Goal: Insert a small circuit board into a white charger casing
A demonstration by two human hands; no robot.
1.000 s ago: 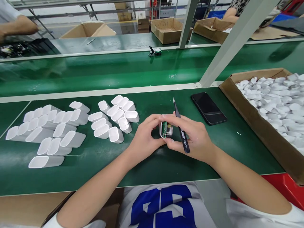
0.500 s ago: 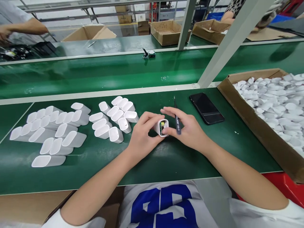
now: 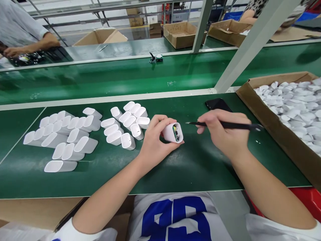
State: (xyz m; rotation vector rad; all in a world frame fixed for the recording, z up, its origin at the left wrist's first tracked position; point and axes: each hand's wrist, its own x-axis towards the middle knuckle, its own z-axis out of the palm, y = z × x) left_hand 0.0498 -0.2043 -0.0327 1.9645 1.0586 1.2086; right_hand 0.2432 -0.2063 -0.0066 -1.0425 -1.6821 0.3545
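Between the thumb and fingers of my left hand (image 3: 156,139) is a white plastic housing (image 3: 169,133). Its open end faces right, and a green circuit board (image 3: 176,133) with small parts shows inside. My right hand (image 3: 224,132) is closed around black tweezers (image 3: 232,125), held nearly level. Their fine tips point left, a short way from the housing's opening and not touching it. To the left of my left hand stand several white housings in a near group (image 3: 128,141). Farther left is a larger group of similar housings (image 3: 61,166).
A black phone (image 3: 218,104) lies partly behind my right hand. On the right is a cardboard box (image 3: 273,134) full of white caps. A slanted metal post (image 3: 240,63) rises behind the bench. Across the green belt (image 3: 112,80), a co-worker's arm (image 3: 37,45) shows at far left.
My right hand has drawn away from the housing to the right, and its tweezers have swung from upright to level, tips leftward. My left hand has turned the housing's opening more to the right.
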